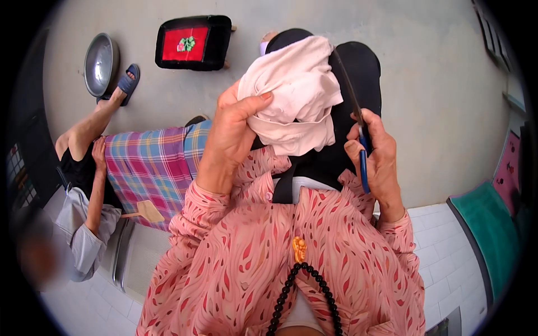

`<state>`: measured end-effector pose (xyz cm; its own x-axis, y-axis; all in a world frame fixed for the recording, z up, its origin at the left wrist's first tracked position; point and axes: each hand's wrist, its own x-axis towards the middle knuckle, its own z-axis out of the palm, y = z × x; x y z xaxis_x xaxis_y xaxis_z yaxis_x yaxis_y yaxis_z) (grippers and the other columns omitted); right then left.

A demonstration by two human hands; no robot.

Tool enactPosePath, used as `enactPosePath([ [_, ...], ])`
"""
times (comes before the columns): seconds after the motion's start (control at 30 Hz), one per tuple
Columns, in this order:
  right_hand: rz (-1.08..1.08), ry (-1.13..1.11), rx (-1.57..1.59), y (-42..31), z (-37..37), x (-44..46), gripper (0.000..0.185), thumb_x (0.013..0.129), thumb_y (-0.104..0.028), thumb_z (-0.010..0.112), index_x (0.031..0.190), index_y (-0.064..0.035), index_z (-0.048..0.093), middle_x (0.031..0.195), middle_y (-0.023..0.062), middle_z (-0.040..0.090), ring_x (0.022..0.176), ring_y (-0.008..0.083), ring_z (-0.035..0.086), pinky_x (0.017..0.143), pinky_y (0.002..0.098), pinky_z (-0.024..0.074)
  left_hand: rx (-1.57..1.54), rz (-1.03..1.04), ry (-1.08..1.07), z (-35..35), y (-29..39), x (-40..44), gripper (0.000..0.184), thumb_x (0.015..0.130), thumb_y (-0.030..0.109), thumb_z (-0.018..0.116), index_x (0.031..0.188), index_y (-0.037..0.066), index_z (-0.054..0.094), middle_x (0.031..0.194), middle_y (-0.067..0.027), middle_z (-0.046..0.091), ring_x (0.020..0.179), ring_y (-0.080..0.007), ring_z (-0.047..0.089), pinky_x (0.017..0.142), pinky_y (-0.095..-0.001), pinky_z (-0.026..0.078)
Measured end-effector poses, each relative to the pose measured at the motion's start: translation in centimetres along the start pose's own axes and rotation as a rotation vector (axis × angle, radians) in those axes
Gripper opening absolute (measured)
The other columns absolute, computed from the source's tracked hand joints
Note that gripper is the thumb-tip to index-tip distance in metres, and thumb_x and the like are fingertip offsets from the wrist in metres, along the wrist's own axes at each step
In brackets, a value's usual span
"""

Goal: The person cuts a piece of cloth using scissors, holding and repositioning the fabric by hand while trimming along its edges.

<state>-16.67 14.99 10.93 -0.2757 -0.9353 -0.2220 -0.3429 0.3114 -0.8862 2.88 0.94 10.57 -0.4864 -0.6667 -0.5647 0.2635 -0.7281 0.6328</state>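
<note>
Clock directions from mid-view; 12 o'clock is away from the wearer.

Largest: grey floor (437, 84), spanning 10 to 2 o'clock. Patterned pink shirt (235, 252) on the wearer, at 6 o'clock. Second person (84, 224) seated at 8 to 9 o'clock, one hand at the edge of a plaid cloth (147, 168), which lies at 9 o'clock. Dark trousers (361, 73) cover the wearer's knees, toward 1 o'clock. Teal mat (486, 235): 4 o'clock.

Pale pink cloth (300, 84): bunched and creased, above the wearer's lap, at 12 to 1 o'clock. Relative to the left hand (228, 131), it lies at 2 o'clock, in contact; relative to the right hand (378, 154), at 10 o'clock, apart from the fingers.

Stool (216, 42) with a red panel, 11 o'clock. Metal basin (101, 64), tilted, 10 o'clock.

Left hand state: gripping the cloth's near-left side, thumb on top; the other fingers are mostly hidden.

Right hand state: closed around the blue-handled scissors (363, 162). Blades point to 11 o'clock, along the cloth's right side; tip at its upper-right edge, contact not determinable.

Hand fan (150, 211) on the plaid cloth, 8 to 9 o'clock.

Smallest: black bead necklace (284, 294) and orange pendant (300, 249), on the wearer's chest, 5 to 6 o'clock.
</note>
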Motion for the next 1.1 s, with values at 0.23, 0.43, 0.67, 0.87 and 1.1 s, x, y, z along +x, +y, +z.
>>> enactPosePath([
  [0.23, 0.090, 0.123, 0.143, 0.1, 0.8, 0.2, 0.042, 0.074, -0.008, 0.074, 0.110, -0.0027, 0.053, 0.071, 0.0016, 0.051, 0.060, 0.0074, 0.045, 0.053, 0.0221, 0.0392, -0.155, 0.007, -0.067, 0.5, 0.2, 0.4, 0.046, 0.080, -0.007, 0.051, 0.126, -0.008, 0.046, 0.119, -0.0172, 0.057, 0.109, -0.0237, 0.058, 0.096, -0.0340, 0.046],
  [0.43, -0.050, 0.159, 0.367, -0.9, 3.6, 4.9, 0.045, 0.071, -0.003, 0.074, 0.111, -0.0032, 0.053, 0.079, -0.0016, 0.056, 0.065, 0.0047, 0.049, 0.058, 0.0203, 0.0431, -0.109, 0.025, -0.148, 1.3, 0.4, 1.2, 0.060, 0.069, -0.015, 0.052, 0.128, -0.007, 0.042, 0.122, -0.0165, 0.055, 0.111, -0.0245, 0.056, 0.097, -0.0349, 0.045],
  [0.67, 0.063, 0.107, 0.775, -2.6, 2.2, 8.4, 0.039, 0.073, 0.004, 0.062, 0.111, 0.0043, 0.050, 0.078, 0.0015, 0.057, 0.063, 0.0047, 0.053, 0.056, 0.0173, 0.0432, 0.011, 0.182, -0.090, 1.2, 2.5, 2.2, 0.050, 0.076, -0.011, 0.052, 0.125, -0.007, 0.045, 0.116, -0.0144, 0.058, 0.107, -0.0219, 0.058, 0.096, -0.0329, 0.046],
  [0.87, 0.030, 0.079, 0.835, -3.9, 0.0, 8.8, 0.038, 0.073, 0.003, 0.063, 0.109, 0.0041, 0.050, 0.076, 0.0019, 0.057, 0.059, 0.0056, 0.051, 0.054, 0.0181, 0.0413, 0.178, 0.306, -0.009, 0.5, 4.1, 2.1, 0.038, 0.089, 0.004, 0.056, 0.125, -0.002, 0.048, 0.116, -0.0103, 0.059, 0.106, -0.0181, 0.058, 0.090, -0.0299, 0.048],
  [1.1, -0.112, 0.111, 0.634, -5.4, -0.5, 8.8, 0.030, 0.076, 0.003, 0.062, 0.104, 0.0035, 0.052, 0.073, 0.0003, 0.055, 0.059, 0.0044, 0.050, 0.051, 0.0186, 0.0399, 0.092, 0.329, -0.074, 1.1, 4.5, 1.9, 0.034, 0.090, 0.015, 0.059, 0.119, -0.003, 0.052, 0.110, -0.0096, 0.061, 0.098, -0.0165, 0.061, 0.085, -0.0305, 0.051],
])
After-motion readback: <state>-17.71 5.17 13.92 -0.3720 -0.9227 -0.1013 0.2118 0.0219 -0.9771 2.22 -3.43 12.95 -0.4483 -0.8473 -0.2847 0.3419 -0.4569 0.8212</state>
